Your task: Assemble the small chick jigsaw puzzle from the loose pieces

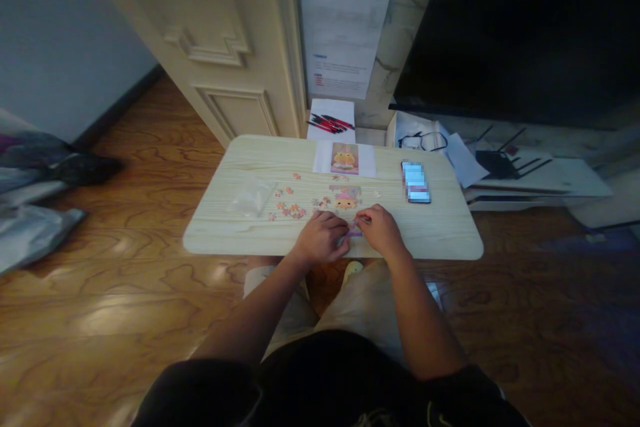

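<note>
A small light-wood table (440, 233) stands in front of me. On it lies a partly assembled jigsaw puzzle (345, 198) with a yellow cartoon figure. My left hand (323, 237) and my right hand (381, 229) meet at the puzzle's near edge, fingertips pinched together on what looks like a small puzzle piece (356, 223). Which hand holds it is hard to tell. Loose puzzle pieces (289, 208) are scattered to the left of my left hand. A reference picture (345, 159) of the same figure lies farther back.
A clear plastic bag (253, 198) lies on the table's left part, a phone (415, 182) on its right. Behind the table are red and black pens (330, 123) on paper, glasses (423, 141), and a low white shelf (550, 180). Bags (35, 213) lie on the wooden floor at left.
</note>
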Motion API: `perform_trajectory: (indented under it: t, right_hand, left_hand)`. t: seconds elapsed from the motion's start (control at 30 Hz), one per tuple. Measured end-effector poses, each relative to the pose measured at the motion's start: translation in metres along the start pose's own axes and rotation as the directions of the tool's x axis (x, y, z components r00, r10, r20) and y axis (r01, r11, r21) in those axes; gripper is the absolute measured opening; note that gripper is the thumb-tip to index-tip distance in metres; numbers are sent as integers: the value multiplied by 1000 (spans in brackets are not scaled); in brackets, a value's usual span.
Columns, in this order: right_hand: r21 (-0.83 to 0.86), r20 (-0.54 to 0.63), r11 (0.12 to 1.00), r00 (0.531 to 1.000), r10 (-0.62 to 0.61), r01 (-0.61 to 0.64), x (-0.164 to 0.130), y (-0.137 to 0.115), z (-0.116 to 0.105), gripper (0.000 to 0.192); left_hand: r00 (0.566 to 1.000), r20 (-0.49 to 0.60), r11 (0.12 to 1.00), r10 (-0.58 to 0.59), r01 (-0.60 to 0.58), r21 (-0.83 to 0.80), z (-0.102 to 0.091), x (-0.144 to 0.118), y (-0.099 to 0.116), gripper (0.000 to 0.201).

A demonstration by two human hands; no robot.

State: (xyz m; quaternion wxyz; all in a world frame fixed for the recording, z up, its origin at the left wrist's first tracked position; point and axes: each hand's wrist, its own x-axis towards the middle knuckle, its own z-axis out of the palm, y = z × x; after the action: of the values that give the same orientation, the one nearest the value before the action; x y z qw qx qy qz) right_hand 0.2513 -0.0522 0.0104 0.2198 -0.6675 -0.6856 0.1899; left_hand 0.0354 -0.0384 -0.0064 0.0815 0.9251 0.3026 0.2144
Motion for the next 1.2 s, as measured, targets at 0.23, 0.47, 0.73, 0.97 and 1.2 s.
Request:
perform_trajectory:
  t: [0.23, 0.47, 0.73, 0.97, 1.2]
  right_hand:
    - [-9, 4, 1000, 1000, 18, -18, 5, 4, 3, 14]
    - [-2, 8, 999, 999, 38, -38, 8, 6, -1, 9]
    - [-5, 15, 999, 999, 42, -42, 10, 6, -1, 4]
    - [9, 30, 999, 999, 37, -38, 12, 7, 0, 3]
    - [8, 34, 1000, 999, 25, -25, 15, 7, 1, 6]
  left_hand:
    - [999, 42, 999, 27, -26, -23, -3, 1, 0, 33]
    - [1000, 31, 1000, -6, 7, -28, -4, 1, 0, 35]
    - [998, 65, 1000, 6, -5, -14, -3, 3, 1, 38]
    - [997, 73, 1000, 3, -3, -7, -4, 4, 2, 38]
    - [997, 73, 1000, 9, -8, -9, -4, 4, 2, 37]
